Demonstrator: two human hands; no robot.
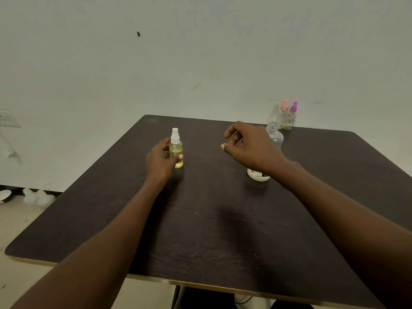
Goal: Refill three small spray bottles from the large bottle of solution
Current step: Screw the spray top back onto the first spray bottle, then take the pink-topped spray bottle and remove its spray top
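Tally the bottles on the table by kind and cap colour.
white-capped spray bottle: 1
pink-capped spray bottle: 1
purple-capped spray bottle: 1
large uncapped bottle: 1
Total: 4
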